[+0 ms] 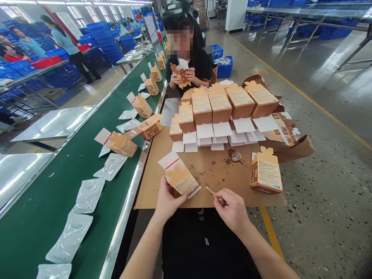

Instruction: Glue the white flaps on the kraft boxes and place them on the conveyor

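Note:
My left hand (pixel 171 199) grips a tan and white paper carton (pixel 180 174) near the front edge of the cardboard-covered table. The carton is tilted, and its white flap with a red strip points up and left. Between the fingers of my right hand (pixel 231 207) is a thin cotton swab (pixel 209 190); its tip points at the carton's lower right corner, a small gap apart. A small clear dish (pixel 236 156) stands farther back among wet spots. To the right, a formed carton (pixel 266 170) stands upright on the cardboard.
Several cartons (pixel 219 102) are stacked at the back of the table, their white flaps toward me. On the left, a green conveyor belt (pixel 95 228) carries silver pouches (pixel 90 195) and open cartons (pixel 122 144). Across the table a person (pixel 200 66) holds another carton.

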The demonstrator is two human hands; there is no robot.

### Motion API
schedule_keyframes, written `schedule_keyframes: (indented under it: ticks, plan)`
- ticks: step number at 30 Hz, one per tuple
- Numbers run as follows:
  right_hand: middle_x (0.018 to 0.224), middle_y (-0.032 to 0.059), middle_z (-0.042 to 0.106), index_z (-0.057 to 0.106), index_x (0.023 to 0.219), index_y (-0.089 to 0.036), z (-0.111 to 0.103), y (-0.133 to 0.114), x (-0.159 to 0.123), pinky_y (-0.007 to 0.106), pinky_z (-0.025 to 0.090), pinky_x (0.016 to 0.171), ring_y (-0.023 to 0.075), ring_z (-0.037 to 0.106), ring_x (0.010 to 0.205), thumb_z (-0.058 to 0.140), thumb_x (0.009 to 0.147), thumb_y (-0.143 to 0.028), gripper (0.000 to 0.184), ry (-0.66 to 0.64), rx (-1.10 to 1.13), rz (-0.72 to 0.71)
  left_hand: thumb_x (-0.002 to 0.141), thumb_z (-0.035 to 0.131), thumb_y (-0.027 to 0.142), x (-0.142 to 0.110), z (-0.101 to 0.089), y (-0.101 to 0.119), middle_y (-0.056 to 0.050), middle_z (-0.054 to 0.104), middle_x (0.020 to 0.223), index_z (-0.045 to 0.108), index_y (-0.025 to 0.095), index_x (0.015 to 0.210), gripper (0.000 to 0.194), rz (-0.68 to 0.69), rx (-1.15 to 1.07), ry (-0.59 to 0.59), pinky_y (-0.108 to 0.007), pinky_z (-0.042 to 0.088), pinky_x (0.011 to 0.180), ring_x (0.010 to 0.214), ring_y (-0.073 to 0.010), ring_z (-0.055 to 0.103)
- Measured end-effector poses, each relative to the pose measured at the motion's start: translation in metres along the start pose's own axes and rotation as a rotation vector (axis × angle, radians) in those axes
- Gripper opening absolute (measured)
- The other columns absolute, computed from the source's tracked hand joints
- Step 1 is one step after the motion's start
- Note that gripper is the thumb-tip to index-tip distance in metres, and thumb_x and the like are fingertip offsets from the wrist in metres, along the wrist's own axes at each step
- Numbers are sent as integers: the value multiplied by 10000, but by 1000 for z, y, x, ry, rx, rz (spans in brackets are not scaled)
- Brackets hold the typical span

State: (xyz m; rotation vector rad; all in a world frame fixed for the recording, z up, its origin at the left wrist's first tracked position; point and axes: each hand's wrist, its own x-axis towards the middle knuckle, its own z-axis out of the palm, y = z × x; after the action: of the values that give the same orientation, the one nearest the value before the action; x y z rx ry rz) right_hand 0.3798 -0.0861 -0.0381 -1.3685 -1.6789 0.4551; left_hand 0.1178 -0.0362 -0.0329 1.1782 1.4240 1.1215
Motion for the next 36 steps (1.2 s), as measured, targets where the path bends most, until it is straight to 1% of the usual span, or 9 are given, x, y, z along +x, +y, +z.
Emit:
schedule_keyframes:
  ticks: [6,11,14,17,22,25,30,34,36]
  plan:
    - [632,-56,562,694,738,-264,-32,-1,-11,282,405,539,130,486,543,709,1093,-257,355,94,22,108,820,982,484,-25,7,-7,-92,827,1236,617,305,1333,655,89,274,81,-439,701,929,1118,-336,860]
    - [607,-48,574,722,698,-245,-28,-2,-8,257,412,518,115,506,512,698,1083,-280,388,88,56,120,745,996,469,-14,12,-23,-73,829,1132,618,323,1237,637,130,311,78,-453,698,874,1046,-360,869]
    - [592,-35,592,744,686,-244,-24,3,-8,261,421,481,129,515,486,740,1066,-344,393,66,102,126,725,1017,484,-9,2,-26,-71,833,1127,629,326,1245,668,155,291,140,-491,719,922,1058,-375,878]
    - [594,-21,613,775,697,-251,-28,14,-13,270,452,465,150,542,478,765,1065,-397,395,61,111,142,750,1040,540,-7,-41,-23,-109,848,1248,618,324,1283,714,144,237,344,-543,726,1044,1172,-389,882]
    - [589,-14,592,768,701,-261,-36,22,-14,287,452,456,163,524,485,764,1079,-475,434,135,112,124,609,1095,588,-1,-155,-13,-147,838,1337,534,318,1258,899,-37,348,803,-711,651,1221,1328,-470,848]
    - [591,-8,587,765,700,-266,-34,18,-5,300,443,448,169,510,485,768,1076,-504,445,134,142,114,480,1139,531,13,-194,-8,-146,836,1326,498,326,1249,1022,-124,404,866,-753,640,1226,1342,-495,842]
    - [580,0,597,782,689,-278,-32,14,6,310,471,446,188,546,482,796,1045,-487,414,64,162,109,602,1073,510,32,-191,-7,-145,788,1310,546,307,1273,877,-109,386,777,-683,661,1210,1326,-446,830]
    - [571,0,596,768,680,-307,-46,17,0,329,489,425,202,542,449,820,1006,-508,387,135,137,137,595,1061,542,15,-174,-10,-142,638,1369,585,246,1431,1007,53,441,1017,-644,680,1139,1294,-406,749]
    - [564,9,616,784,676,-323,-54,16,-5,339,525,424,216,570,438,846,973,-536,370,163,124,188,661,1004,561,12,-163,-4,-101,595,1340,620,257,1384,873,250,480,1079,-613,691,1072,1189,-352,729]
